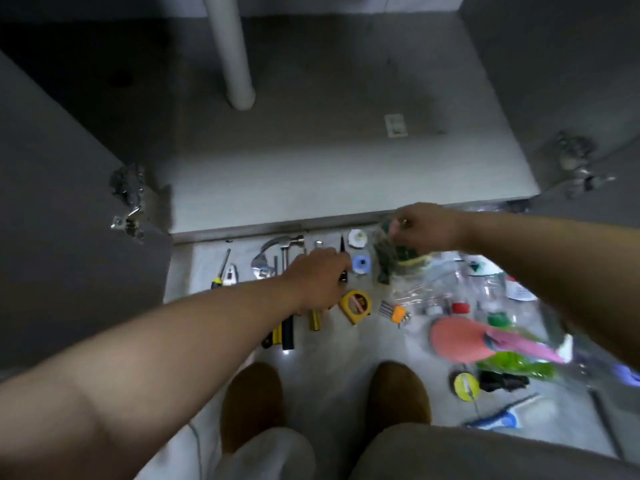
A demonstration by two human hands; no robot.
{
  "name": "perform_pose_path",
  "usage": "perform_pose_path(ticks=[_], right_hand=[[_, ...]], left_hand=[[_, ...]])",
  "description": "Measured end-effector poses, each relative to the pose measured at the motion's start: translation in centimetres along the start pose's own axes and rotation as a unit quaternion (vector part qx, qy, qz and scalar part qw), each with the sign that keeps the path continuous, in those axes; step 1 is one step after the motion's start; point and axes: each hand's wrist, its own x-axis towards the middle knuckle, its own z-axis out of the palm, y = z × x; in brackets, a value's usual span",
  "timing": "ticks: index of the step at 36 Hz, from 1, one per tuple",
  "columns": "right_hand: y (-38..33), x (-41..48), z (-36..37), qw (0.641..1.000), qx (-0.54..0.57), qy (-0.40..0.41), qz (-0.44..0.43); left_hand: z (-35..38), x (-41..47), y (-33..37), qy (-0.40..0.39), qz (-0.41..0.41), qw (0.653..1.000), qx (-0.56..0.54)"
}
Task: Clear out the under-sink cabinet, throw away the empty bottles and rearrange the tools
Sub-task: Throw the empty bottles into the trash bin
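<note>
The cabinet floor (346,161) lies bare behind the white drain pipe (230,53), so the clearing looks done and the step in hand is, by my reading, sorting what sits on the floor in front of it. The tools lie in a row just near of the cabinet edge: a screwdriver (220,270) far left, then a wrench (262,263), a hammer (287,252), a yellow tape measure (356,305) and a set of hex keys (394,311) nearer the person. The left hand (317,282) is down among them with fingers curled around something small and dark beside the blue tape roll (361,264); what it grips is too hidden to name. The right hand (424,225) is pinched shut on the top of a clear plastic bag (398,258) with dark green contents, held just above the floor to the right of the tool row. The empty bottles (485,289) lie in a blurred heap at right, near an orange round brush or sponge (453,339). To do this well, lift the bag straight up so it does not drag the tape rolls out of line, keep bottles and tools in separate groups, and set each tool down parallel to its neighbours, with small loose items grouped so nothing rolls under the cabinet door (69,220).
</note>
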Motion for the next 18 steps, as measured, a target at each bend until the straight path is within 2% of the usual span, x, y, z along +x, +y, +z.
perform_pose_path(ticks=[2, 4, 9, 13, 18], right_hand=[[2.5, -1.7, -1.4, 0.998, 0.024, 0.056, 0.023], [5.1, -3.2, -2.0, 0.993, 0.034, 0.097, 0.050], [12.4, -6.2, -1.3, 0.974, 0.039, 0.164, 0.153], [16.6, -7.1, 0.4, 0.962, 0.034, 0.154, 0.221], [18.4, -6.0, 2.2, 0.964, 0.005, 0.097, 0.249]], left_hand=[[-1.9, 1.4, 3.1, -0.088, 0.042, 0.995, 0.012], [-3.5, 2.5, 5.8, -0.120, 0.075, 0.989, 0.041], [-5.3, 4.7, 9.5, -0.069, 0.124, 0.978, 0.153], [-3.7, 6.0, 10.7, -0.046, 0.166, 0.943, 0.284], [-0.8, 7.3, 11.6, -0.070, 0.149, 0.932, 0.324]])
